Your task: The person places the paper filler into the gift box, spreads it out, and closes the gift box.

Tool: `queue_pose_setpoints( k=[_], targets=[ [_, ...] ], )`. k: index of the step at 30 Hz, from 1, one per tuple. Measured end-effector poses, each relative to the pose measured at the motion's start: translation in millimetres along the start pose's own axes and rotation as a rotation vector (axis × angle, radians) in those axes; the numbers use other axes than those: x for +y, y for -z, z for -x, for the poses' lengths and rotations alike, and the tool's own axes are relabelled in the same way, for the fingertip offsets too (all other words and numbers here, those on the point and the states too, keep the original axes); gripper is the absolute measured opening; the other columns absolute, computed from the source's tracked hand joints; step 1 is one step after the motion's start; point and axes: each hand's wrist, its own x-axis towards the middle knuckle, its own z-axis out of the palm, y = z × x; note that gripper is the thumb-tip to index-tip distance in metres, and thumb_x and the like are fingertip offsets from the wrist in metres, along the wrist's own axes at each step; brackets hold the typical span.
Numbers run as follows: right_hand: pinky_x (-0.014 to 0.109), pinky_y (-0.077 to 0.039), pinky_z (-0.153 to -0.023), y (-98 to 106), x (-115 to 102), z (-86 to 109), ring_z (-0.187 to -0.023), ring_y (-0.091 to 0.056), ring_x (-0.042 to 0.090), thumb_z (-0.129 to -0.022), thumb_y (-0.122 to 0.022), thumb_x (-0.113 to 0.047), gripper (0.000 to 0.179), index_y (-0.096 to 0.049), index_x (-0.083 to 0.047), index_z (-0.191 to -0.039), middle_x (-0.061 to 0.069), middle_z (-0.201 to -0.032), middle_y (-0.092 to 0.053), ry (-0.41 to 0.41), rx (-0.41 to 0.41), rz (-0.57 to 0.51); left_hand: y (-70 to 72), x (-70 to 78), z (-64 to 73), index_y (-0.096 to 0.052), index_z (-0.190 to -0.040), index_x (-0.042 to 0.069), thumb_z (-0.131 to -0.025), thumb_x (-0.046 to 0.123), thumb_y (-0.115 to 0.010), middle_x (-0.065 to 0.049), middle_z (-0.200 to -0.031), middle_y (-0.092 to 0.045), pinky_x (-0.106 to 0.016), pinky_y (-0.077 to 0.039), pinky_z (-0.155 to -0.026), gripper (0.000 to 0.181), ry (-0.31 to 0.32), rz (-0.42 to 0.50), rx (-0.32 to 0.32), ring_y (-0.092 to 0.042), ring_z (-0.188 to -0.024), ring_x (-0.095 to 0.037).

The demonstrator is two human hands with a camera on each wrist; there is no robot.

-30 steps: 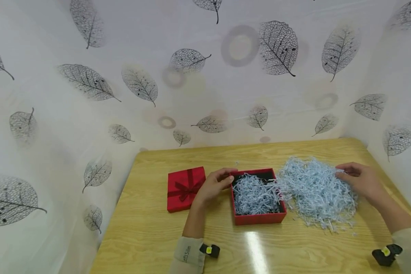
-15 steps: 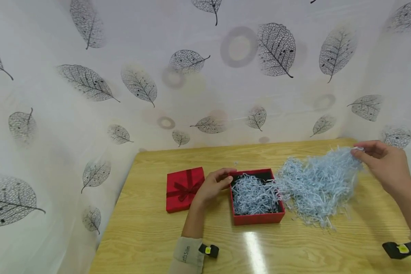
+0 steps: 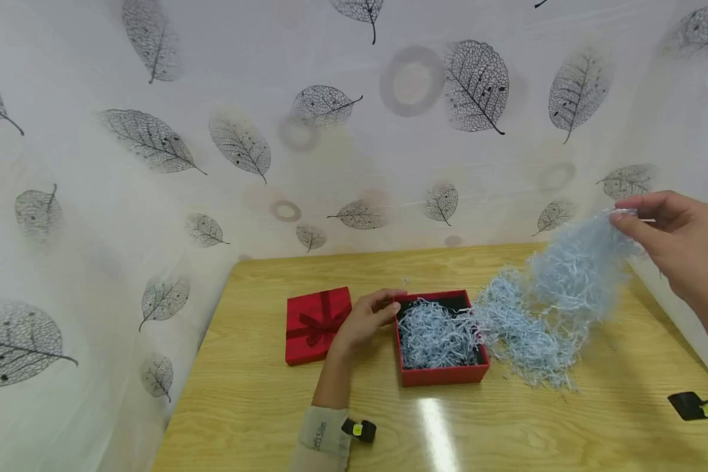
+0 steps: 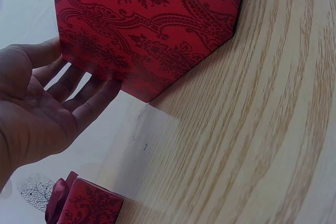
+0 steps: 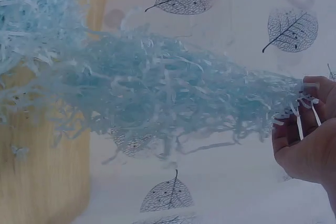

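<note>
Wall: a white sheet (image 3: 354,154) is printed with dark, lacy leaves and pale rings.
Table: a yellow-brown wooden table (image 3: 242,413) is set below it.
Box: a red square box (image 3: 444,377) with dark swirls outside and a black inside is placed on the table. It is partly filled with pale blue paper shreds (image 3: 436,337).
Pile: a loose heap of pale blue paper strips (image 3: 525,341) is spread just right of the box, and some strips are draped over its right edge.
Clump: a big, wispy bunch of pale blue shreds (image 3: 581,269) is held up high over the table's right side. Whether its bottom is joined to the heap cannot be told.
Lid: a flat red square lid (image 3: 297,314) is laid left of the box, partly hidden by an arm.
Right hand: the top of the bunch is pinched between thumb and fingers of the right hand (image 3: 681,236).
Left hand: the box's far left corner is gripped by the bent fingers and thumb of the left hand (image 3: 367,319).
Bow: a dark red ribbon bow (image 3: 316,329) is tied on the lid.
</note>
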Motion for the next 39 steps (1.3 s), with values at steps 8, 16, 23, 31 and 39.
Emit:
queue_pose_setpoints(
  k=[8, 16, 23, 31, 39],
  targets=[
    [0.004, -0.048, -0.08, -6, -39, -15.6, -0.086, -0.064, -0.002, -0.1, -0.069, 0.003, 0.026, -0.073, 0.001, -0.126, -0.014, -0.104, -0.067, 0.1, 0.002, -0.148, 0.9, -1.1, 0.4, -0.06, -0.149, 0.007, -0.11, 0.017, -0.058, -0.006, -0.151, -0.058, -0.041, -0.053, -0.11, 0.039, -0.02, -0.036, 0.0, -0.056, -0.137, -0.026],
    [0.006, -0.049, -0.079, -9, -83, -20.6, -0.085, -0.063, 0.005, -0.099, -0.069, 0.005, 0.027, -0.074, -0.001, -0.125, -0.01, -0.099, -0.069, 0.111, -0.015, -0.205, 1.0, -1.5, -0.2, -0.063, -0.147, 0.01, -0.11, 0.016, -0.059, -0.006, -0.15, -0.059, -0.044, -0.053, -0.11, 0.038, -0.006, -0.018, 0.007, -0.056, -0.137, -0.027],
    [0.009, -0.052, -0.08, -20, -121, -15.9, -0.088, -0.063, 0.011, -0.097, -0.069, 0.009, 0.027, -0.072, 0.005, -0.124, -0.002, -0.107, -0.07, 0.167, -0.081, -0.31, 0.1, -0.9, 0.2, -0.061, -0.148, 0.008, -0.11, 0.016, -0.059, -0.007, -0.151, -0.058, -0.043, -0.053, -0.11, 0.039, 0.001, -0.006, 0.011, -0.056, -0.138, -0.029],
    [0.015, -0.055, -0.077, -38, -152, -12.6, -0.086, -0.067, 0.017, -0.091, -0.07, 0.019, 0.025, -0.069, 0.016, -0.116, 0.011, -0.108, -0.07, 0.247, -0.208, -0.565, -1.0, -0.3, 0.8, -0.066, -0.143, 0.014, -0.109, 0.016, -0.061, -0.005, -0.146, -0.061, -0.043, -0.053, -0.11, 0.035, 0.026, 0.019, 0.031, -0.059, -0.133, -0.026],
    [0.02, -0.057, -0.07, -61, -180, -6.5, -0.079, -0.066, 0.021, -0.089, -0.073, 0.018, 0.022, -0.068, 0.019, -0.111, 0.014, -0.1, -0.074, 0.24, -0.336, -0.699, 0.0, -0.6, -0.4, -0.067, -0.143, 0.014, -0.108, 0.018, -0.062, -0.004, -0.144, -0.062, -0.042, -0.054, -0.109, 0.035, 0.019, 0.007, 0.031, -0.06, -0.131, -0.025]
  ],
)
